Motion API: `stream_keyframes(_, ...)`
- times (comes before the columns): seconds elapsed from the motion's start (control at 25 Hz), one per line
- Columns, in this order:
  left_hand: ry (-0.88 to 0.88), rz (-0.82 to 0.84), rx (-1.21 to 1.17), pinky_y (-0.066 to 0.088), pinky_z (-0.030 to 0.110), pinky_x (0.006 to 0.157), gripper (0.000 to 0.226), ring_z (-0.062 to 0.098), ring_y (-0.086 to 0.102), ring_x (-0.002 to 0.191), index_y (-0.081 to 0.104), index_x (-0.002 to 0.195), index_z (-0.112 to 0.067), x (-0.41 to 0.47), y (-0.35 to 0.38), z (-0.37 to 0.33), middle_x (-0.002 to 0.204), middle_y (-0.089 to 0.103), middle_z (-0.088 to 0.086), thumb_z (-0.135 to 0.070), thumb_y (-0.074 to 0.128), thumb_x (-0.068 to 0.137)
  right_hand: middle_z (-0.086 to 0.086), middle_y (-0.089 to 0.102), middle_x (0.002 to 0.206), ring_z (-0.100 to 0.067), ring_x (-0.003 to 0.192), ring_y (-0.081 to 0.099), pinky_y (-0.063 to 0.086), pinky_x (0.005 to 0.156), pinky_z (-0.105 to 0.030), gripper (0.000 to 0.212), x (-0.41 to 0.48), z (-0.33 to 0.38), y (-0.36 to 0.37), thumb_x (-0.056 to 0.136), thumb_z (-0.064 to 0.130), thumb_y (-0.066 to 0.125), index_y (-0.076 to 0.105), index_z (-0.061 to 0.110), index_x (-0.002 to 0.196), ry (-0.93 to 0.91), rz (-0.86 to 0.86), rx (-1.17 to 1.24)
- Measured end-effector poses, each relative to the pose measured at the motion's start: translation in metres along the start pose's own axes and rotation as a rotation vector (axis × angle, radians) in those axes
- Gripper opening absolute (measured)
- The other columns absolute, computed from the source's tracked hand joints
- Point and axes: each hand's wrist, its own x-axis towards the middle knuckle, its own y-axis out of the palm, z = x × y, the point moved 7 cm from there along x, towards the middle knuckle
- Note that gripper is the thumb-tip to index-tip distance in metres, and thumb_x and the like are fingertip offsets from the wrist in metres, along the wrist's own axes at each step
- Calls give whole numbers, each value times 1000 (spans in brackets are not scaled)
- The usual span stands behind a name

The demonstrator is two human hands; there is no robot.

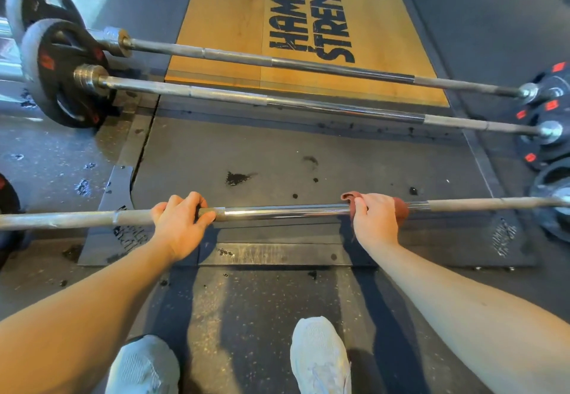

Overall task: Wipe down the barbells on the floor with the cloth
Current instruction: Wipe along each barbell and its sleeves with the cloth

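**WIPING THE NEAREST BARBELL**

Head view. Gripping the nearest barbell with both hands: left hand curling bare around the knurled section, right hand wrapping the reddish-brown cloth around the shaft. Lying crosswise just ahead of the shoes, long axis running left to right, over the near end of the rubber platform. Showing polished chrome between the hands, duller grey metal outboard of each. Judging the coming stroke as travelling along that axis, the right hand doing the sliding. Waiting beyond, well apart: middle barbell and far barbell, roughly parallel.
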Motion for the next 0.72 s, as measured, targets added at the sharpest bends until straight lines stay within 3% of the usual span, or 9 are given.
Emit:
stream_keyframes(0.12, 14, -6, -13, 26, 43, 97, 12, 16, 42, 92, 52, 92, -33, 8, -3, -2, 83, 50, -9, -43, 54, 99, 2, 66, 104, -18, 99, 59, 52, 101, -43, 35, 9, 13, -4, 108, 34, 45, 73, 14, 108, -62, 78, -145)
stream_keyframes(0.28, 89, -35, -23, 26, 43, 99, 12, 15, 43, 90, 53, 92, -33, 24, -12, -4, 84, 50, -11, -42, 55, 100, -4, 67, 110, -23, 104, 62, 50, 104, -43, 31, 15, 27, -4, 109, 30, 44, 70, 13, 114, -141, 201, -328)
stream_keyframes(0.44, 123, 52, -6, 27, 43, 96, 12, 15, 44, 91, 51, 93, -35, 45, -12, 0, 85, 52, -11, -43, 54, 100, -3, 67, 102, -22, 97, 61, 52, 101, -44, 38, 21, 18, 1, 110, 37, 37, 69, 15, 108, -6, 214, -263)
stream_keyframes(0.6, 121, 106, 48, 29, 42, 89, 17, 16, 48, 88, 50, 88, -35, 54, -13, 4, 82, 55, -8, -46, 51, 101, -1, 67, 102, -20, 97, 60, 53, 98, -41, 34, 6, 17, 0, 109, 35, 41, 69, 17, 108, 10, 192, -253)
stream_keyframes(0.72, 147, 121, 74, 28, 40, 81, 23, 14, 49, 81, 49, 84, -34, 54, -14, -3, 76, 57, -7, -48, 49, 101, 4, 60, 101, -18, 101, 55, 50, 99, -37, 29, -12, 7, -4, 108, 32, 45, 69, 17, 106, 87, 50, -37)
